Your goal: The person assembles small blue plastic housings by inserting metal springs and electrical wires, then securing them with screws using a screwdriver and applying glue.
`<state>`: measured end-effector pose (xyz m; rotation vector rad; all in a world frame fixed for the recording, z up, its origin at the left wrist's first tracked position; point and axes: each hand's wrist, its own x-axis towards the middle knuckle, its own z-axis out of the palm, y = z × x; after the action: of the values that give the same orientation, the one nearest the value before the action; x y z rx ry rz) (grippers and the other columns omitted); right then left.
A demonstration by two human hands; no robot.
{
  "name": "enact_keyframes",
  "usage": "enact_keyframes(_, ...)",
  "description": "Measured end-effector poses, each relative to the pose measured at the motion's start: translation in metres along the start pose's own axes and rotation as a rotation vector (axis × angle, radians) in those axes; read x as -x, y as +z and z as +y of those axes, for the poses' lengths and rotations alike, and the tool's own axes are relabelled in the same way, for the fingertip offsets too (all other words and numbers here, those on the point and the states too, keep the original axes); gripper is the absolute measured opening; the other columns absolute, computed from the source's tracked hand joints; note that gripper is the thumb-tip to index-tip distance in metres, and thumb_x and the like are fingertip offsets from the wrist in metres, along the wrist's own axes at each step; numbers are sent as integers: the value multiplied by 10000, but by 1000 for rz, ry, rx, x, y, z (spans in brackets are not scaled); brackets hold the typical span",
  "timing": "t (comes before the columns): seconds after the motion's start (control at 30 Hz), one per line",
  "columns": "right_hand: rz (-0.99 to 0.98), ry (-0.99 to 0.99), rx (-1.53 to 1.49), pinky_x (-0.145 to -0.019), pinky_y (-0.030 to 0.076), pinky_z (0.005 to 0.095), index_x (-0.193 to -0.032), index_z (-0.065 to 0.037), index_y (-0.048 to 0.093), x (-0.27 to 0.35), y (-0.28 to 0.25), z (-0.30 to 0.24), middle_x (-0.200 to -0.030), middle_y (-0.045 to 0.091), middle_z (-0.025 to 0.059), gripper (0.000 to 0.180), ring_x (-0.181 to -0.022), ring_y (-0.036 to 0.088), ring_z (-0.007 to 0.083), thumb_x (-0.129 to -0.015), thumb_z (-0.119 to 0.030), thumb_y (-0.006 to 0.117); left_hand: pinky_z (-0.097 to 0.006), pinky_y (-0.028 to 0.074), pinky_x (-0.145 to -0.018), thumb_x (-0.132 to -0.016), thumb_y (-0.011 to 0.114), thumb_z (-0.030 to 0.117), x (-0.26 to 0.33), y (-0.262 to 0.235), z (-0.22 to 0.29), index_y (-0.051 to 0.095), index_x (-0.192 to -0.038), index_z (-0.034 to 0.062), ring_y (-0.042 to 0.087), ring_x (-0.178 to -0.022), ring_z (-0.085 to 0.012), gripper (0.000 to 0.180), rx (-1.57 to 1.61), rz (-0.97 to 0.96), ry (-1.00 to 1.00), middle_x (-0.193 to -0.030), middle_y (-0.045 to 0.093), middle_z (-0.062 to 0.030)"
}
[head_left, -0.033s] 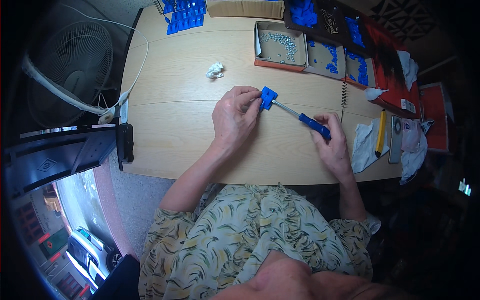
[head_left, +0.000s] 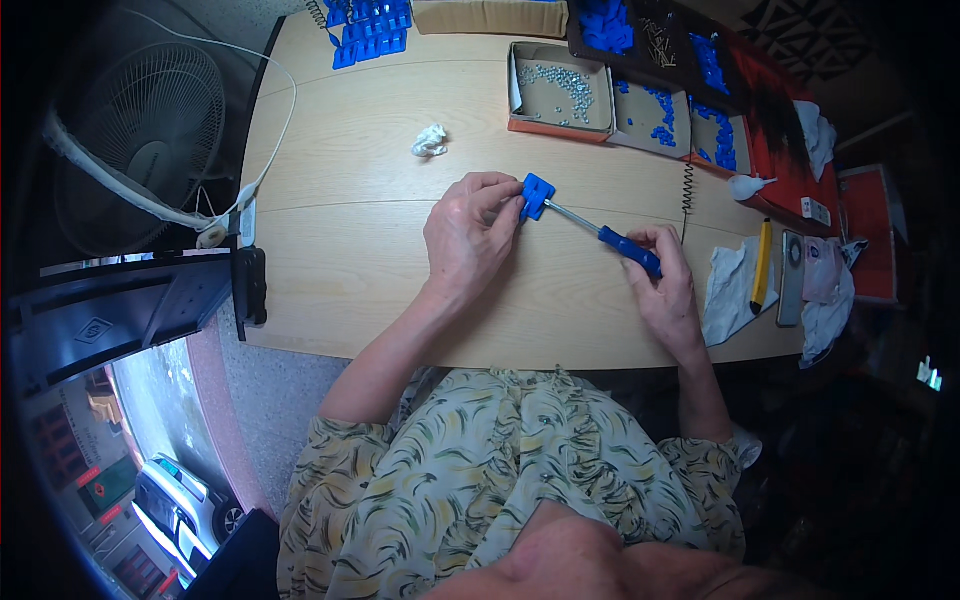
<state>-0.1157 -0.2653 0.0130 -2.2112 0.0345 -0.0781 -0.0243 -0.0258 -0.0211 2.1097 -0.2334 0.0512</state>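
Observation:
Between the fingertips and thumb of my left hand (head_left: 468,232) is a small blue plastic part (head_left: 538,192), held up over the middle of the table. My right hand (head_left: 664,285) is closed round the blue handle of a screwdriver (head_left: 628,250). Its metal shaft points up and left, and the tip meets the right side of the blue part. Whether a screw sits under the tip is too small to make out. A crumpled white wad (head_left: 430,141) lies on the table beyond my left hand.
At the back right stand an open box of small metal pieces (head_left: 560,90), boxes of blue pieces (head_left: 655,115) and a dark tray (head_left: 655,60). A yellow cutter (head_left: 762,268) lies on a cloth (head_left: 728,290) at the right. Several blue parts (head_left: 370,40) sit far left; a fan (head_left: 140,140) stands beyond the left edge.

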Motion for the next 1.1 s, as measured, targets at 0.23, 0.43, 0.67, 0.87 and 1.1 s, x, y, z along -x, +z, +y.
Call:
enact_keyframes(0.23, -119, 299, -244, -933, 511, 356, -1240, 35, 580, 4, -4, 5, -1116, 593, 140, 275, -1067, 630, 251, -976, -30, 623, -369, 564, -832, -890, 752, 136, 0, -1, 2, 800, -1023, 72, 696, -979, -237, 156, -32, -24, 21, -1066, 750, -45)
enact_keyframes(0.43, -26, 45, -60, -935, 505, 337, -1229, 49, 595, 1, -5, 12, -1069, 619, 119, 246, -1008, 631, 214, -996, -30, 590, -366, 564, -838, -885, 755, 134, 0, -1, 2, 801, -1044, 76, 690, -987, -231, 175, -32, -38, 1, -1071, 747, -42)
enact_keyframes(0.67, -182, 273, -162, -893, 504, 314, -1220, 33, 604, -2, -14, 7, -1048, 618, 94, 249, -974, 623, 181, -979, -22, 632, -360, 557, -826, -878, 757, 131, 0, -1, 5, 803, -1041, 79, 681, -964, -230, 178, -76, -26, 63, -1059, 744, -42)
enact_keyframes(0.87, 11, 112, -91, -790, 501, 273, -1102, 46, 645, 0, -4, 7, -926, 624, 55, 163, -851, 597, 106, -1034, -95, 596, -366, 553, -825, -883, 751, 124, 0, 0, 2, 801, -1043, 77, 678, -963, -237, 174, -69, -17, 70, -1057, 743, -43)
enact_keyframes(1.1, -148, 331, -320, -686, 458, 230, -1092, 40, 645, 1, -5, 18, -789, 583, -9, 208, -730, 530, 59, -1056, -156, 585, -352, 561, -788, -902, 731, 91, 0, 0, -2, 798, -1050, 64, 703, -911, -229, 164, -53, 18, 125, -1033, 758, -69)
